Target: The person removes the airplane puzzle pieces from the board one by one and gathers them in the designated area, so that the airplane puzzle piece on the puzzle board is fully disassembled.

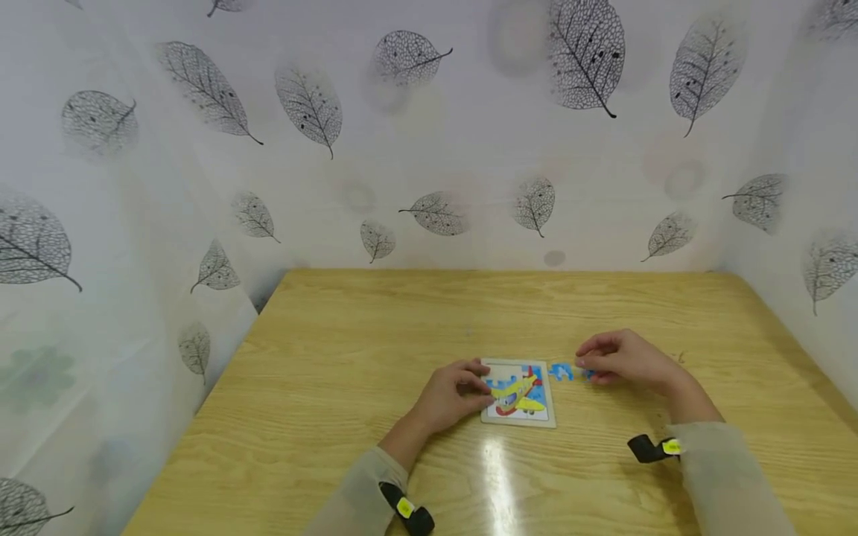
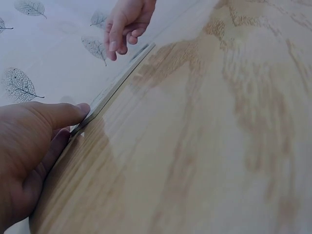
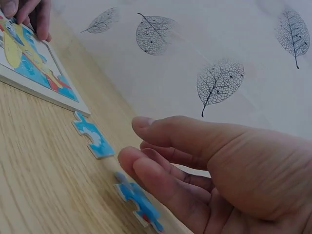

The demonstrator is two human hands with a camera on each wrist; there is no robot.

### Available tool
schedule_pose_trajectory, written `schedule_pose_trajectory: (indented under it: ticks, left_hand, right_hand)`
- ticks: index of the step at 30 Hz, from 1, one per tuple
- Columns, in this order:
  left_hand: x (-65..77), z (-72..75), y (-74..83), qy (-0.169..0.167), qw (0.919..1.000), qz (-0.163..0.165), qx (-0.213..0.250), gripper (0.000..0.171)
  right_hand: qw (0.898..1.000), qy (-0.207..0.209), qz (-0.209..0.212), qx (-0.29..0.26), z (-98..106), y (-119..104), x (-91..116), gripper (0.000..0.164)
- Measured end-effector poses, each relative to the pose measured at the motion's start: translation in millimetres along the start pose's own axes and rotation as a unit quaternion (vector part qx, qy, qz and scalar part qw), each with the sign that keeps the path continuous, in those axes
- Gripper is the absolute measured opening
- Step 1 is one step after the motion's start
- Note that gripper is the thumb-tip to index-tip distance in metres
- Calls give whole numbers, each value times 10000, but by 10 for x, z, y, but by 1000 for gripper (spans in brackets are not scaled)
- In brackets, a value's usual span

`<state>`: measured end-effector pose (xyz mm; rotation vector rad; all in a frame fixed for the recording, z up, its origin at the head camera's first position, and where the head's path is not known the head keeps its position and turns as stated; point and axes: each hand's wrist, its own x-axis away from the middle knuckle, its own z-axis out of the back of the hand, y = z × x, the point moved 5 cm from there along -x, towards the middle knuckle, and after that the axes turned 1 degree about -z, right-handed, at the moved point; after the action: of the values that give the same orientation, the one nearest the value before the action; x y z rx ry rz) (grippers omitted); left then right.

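A small jigsaw puzzle point(image 1: 518, 424) with a yellow airplane on blue lies in a pale frame on the table. My left hand point(image 1: 452, 398) holds the frame's left side, its thumb point(image 2: 73, 113) on top and fingers along the edge. Just right of the frame lies a loose blue-and-white puzzle piece point(image 3: 95, 140). Beyond it, another blue piece point(image 3: 139, 202) with a bit of red sits on the table under my right hand point(image 1: 626, 361). That hand hovers beside the piece, thumb and fingers apart with nothing between them. Part of the picture's upper left shows bare backing.
The wooden table point(image 1: 348, 327) extends on all sides of the puzzle. Behind it hangs a white cloth point(image 1: 469, 149) printed with dark leaves, which also covers both sides. Black straps with yellow tags point(image 1: 405, 508) are on both wrists.
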<state>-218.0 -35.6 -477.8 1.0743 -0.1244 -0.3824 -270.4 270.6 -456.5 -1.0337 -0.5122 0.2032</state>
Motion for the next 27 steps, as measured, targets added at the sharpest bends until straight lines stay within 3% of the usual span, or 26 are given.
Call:
schedule_pose_trajectory:
  ticks: [11,17,27]
  left_hand:
    - [14,15,23,41,10000,-30,23,7]
    - [33,11,12,29,10000,-35,28,7]
    - [22,25,20,-50,9999,-83,-104,8]
  right_hand:
    - [9982,-445,312,237,-370,-233,-104,34]
    - [9971,-624,413,114,-587,-335,-108,34]
    - [9981,-588,111,-120,-803,-402,-147,37]
